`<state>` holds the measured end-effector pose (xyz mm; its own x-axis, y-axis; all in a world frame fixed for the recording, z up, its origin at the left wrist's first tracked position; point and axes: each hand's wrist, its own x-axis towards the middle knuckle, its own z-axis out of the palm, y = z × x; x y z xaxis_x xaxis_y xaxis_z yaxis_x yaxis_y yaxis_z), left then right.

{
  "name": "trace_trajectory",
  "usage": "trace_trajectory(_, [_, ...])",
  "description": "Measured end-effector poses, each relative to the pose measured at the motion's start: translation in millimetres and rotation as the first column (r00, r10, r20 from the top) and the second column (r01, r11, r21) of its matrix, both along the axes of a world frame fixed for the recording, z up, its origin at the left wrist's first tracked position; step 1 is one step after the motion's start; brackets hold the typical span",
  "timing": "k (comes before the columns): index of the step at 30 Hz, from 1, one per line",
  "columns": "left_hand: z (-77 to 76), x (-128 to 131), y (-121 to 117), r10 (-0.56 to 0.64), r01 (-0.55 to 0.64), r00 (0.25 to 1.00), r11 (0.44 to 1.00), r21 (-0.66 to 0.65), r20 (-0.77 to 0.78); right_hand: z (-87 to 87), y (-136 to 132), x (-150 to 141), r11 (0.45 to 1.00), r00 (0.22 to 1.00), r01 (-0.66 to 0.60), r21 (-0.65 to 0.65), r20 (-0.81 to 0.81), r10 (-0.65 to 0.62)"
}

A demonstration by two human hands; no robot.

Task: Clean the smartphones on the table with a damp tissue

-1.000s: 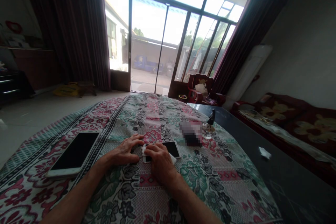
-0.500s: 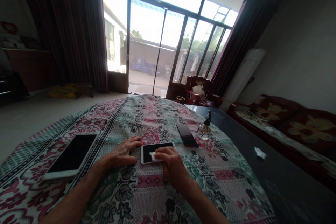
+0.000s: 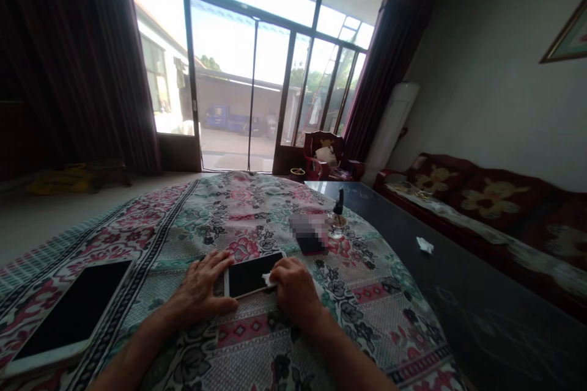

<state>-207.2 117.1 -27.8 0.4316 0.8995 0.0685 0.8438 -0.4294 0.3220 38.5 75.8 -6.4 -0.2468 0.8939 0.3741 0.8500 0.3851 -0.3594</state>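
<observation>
A white-edged smartphone [image 3: 250, 277] with a dark screen lies flat on the flowered cloth, between my two hands. At its left end rests my left hand [image 3: 199, 286], thumb and fingers spread open around the near and far corners. My right hand [image 3: 297, 290] is closed on a crumpled white tissue [image 3: 268, 280], pressed against the right part of the screen. The hand covers that end of the phone and most of the tissue.
A larger white tablet [image 3: 73, 308] lies at left. Beyond my right hand are a dark phone [image 3: 312, 243], partly blurred, and a clear spray bottle [image 3: 337, 220] with a black top. Another crumpled tissue [image 3: 424, 245] sits on the dark table [image 3: 463, 293] at right.
My right hand and the tissue have shifted toward the phone's right end, uncovering the middle of the screen. My left hand stays by the left end. The view has turned right.
</observation>
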Motion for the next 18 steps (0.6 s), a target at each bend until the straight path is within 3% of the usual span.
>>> trace_trajectory(3, [1.2,3,-1,-0.015,0.015,1.000,0.999,0.031,0.007,1.3,8,18,0.985,0.985,0.172,0.001,0.013,-0.172])
trace_trajectory(6, [3.7,1,1,-0.014,0.014,1.000,0.998,0.059,0.002,1.6,12,31,0.966,0.966,0.257,0.014,-0.027,-0.257])
trace_trajectory(13, [19.3,-26,4,0.013,-0.022,0.996,0.996,-0.091,-0.093,-2.3,14,29,0.975,0.970,0.222,0.020,-0.105,-0.219])
trace_trajectory(18, [25.2,-3,-4,-0.050,0.049,0.998,0.998,-0.040,-0.038,-6.2,16,20,0.988,0.976,0.145,0.049,-0.174,-0.134])
